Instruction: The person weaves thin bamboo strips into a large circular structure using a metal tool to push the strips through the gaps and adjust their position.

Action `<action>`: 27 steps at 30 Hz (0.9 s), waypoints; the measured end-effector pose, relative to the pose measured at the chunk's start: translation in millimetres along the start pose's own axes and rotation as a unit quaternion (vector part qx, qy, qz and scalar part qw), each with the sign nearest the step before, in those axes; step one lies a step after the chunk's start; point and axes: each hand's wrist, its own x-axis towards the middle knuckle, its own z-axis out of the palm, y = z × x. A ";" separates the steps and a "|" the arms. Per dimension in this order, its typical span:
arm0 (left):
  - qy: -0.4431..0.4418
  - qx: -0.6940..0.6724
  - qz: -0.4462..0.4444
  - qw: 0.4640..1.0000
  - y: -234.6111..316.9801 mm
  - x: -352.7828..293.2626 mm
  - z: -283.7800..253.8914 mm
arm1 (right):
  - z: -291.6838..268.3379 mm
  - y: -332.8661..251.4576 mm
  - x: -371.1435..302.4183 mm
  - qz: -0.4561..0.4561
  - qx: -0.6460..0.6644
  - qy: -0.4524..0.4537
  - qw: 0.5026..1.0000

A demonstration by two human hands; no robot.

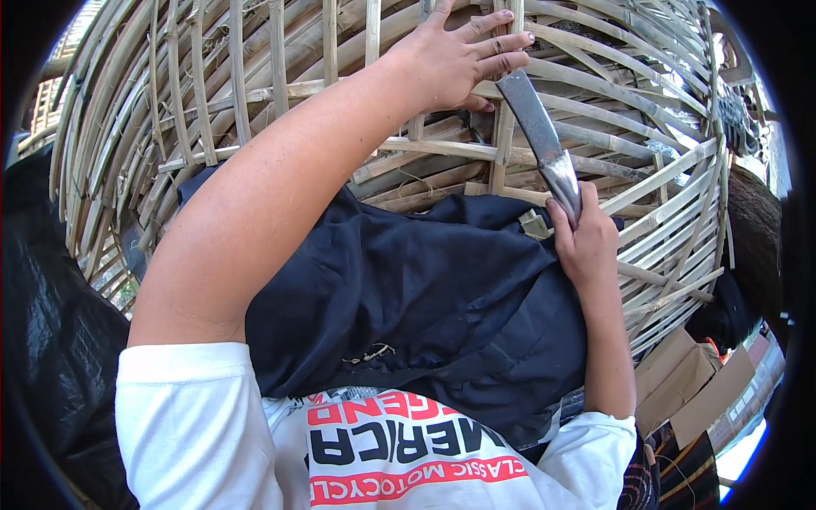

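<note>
My right hand [586, 234] is closed round the tapered metal handle of a heavy, blunt-ended knife [529, 110]. Its flat grey blade points up and away, the end just below the fingers of my left hand [459, 59]. That hand reaches across to the far side with its fingers spread, resting against an upright bamboo strip [505, 136]. This strip crosses the slats of a large bamboo framework [433, 146], which curves round in front of me. The blade's end lies close to or against the strip; I cannot tell if they touch.
Dark cloth [399, 280] covers my lap, with a few bamboo shavings [370, 353] on it. Slats and loose strip ends [671, 293] bend round at the right. An opened cardboard box [680, 374] sits at the lower right, black sheeting [59, 323] at the left.
</note>
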 end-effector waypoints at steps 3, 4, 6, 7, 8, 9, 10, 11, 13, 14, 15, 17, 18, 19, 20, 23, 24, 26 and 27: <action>-0.024 -0.031 -0.002 0.999 0.1 5.4 -4.8 | 1.7 -0.3 -4.0 -0.021 0.038 0.026 0.999; -0.033 -0.028 -0.004 0.999 1.3 7.4 -7.3 | -0.9 3.4 -2.3 0.002 0.014 0.012 1.000; -0.047 -0.019 -0.007 0.999 0.0 10.7 -10.7 | -6.7 12.2 8.3 0.047 -0.054 -0.049 0.996; -0.046 -0.018 -0.007 0.999 -1.0 9.5 -9.1 | -5.6 10.3 6.3 0.047 -0.054 -0.048 0.996; -0.033 -0.017 -0.001 0.999 -1.5 7.4 -7.3 | -4.3 7.1 1.0 0.000 -0.004 0.009 1.000; -0.023 -0.019 0.000 1.000 0.2 3.5 -4.2 | -3.4 4.5 -4.8 -0.048 0.045 0.061 0.996; -0.024 -0.023 -0.002 0.999 -0.7 2.5 -1.4 | -2.9 2.9 -7.5 -0.044 0.079 0.074 0.993; -0.013 -0.011 -0.002 1.000 -3.1 2.6 1.2 | -3.8 2.1 -4.3 -0.045 0.078 0.069 0.994; -0.001 0.009 0.008 1.000 -1.1 8.0 -3.7 | -6.0 4.8 2.9 0.042 -0.074 -0.068 0.994; -0.035 -0.007 0.004 0.999 2.7 8.3 -5.7 | -5.4 6.1 -3.7 0.008 -0.037 -0.040 0.998; -0.069 -0.027 -0.007 0.997 3.4 5.4 -6.7 | -5.6 3.2 -5.4 0.006 -0.038 -0.041 0.998; 0.040 -0.020 0.001 0.999 -1.7 2.4 8.8 | -5.1 -2.5 -6.7 -0.038 0.072 0.062 0.995; 0.029 0.001 0.000 1.000 -1.8 4.9 6.5 | -4.2 -2.2 -7.4 -0.034 0.073 0.062 0.995; 0.018 0.023 -0.001 1.000 -2.2 6.8 3.9 | -3.3 -1.5 -7.7 -0.022 0.031 0.030 0.999; 0.002 -0.026 -0.002 1.000 -2.1 4.2 1.7 | -2.5 -0.5 -8.0 -0.009 -0.010 -0.002 1.000; -0.025 -0.027 0.003 0.999 -1.1 6.2 -12.6 | -3.3 3.9 -1.3 0.004 -0.046 -0.018 0.999; 0.041 0.007 0.004 0.999 0.6 8.6 -8.3 | -3.2 3.6 -2.2 0.012 -0.039 -0.007 0.999; 0.018 -0.014 0.002 1.000 -0.8 0.9 0.3 | -4.1 5.3 0.7 0.050 -0.081 -0.055 0.994; 0.002 -0.030 -0.001 1.000 -3.1 -0.5 -2.8 | -3.4 2.6 -0.3 0.048 -0.081 -0.053 0.994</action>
